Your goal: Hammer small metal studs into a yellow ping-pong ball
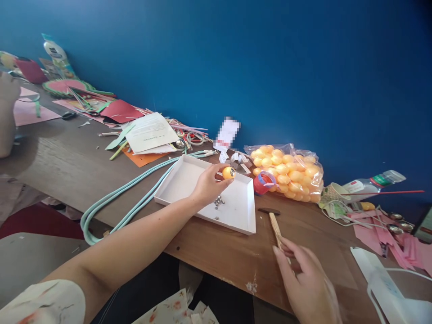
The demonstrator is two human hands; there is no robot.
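My left hand (207, 183) reaches over a shallow white tray (185, 179) and pinches an orange ball (228, 173) that has a small metal piece on it. Several small metal beads (219, 201) lie in the tray just below the hand. Near the table's front edge, my right hand (305, 281) is closed around the wooden handle of a small hammer (275, 223). The hammer's dark head rests on the brown table (67, 162) to the right of the tray.
A clear bag of orange balls (286, 173) lies behind the tray, a tape roll (263, 182) beside it. Pale green cords (124, 198) loop off the table edge at left. Paper scraps, sheets and rings clutter the back left; pink strips and a bottle (371, 182) sit at right.
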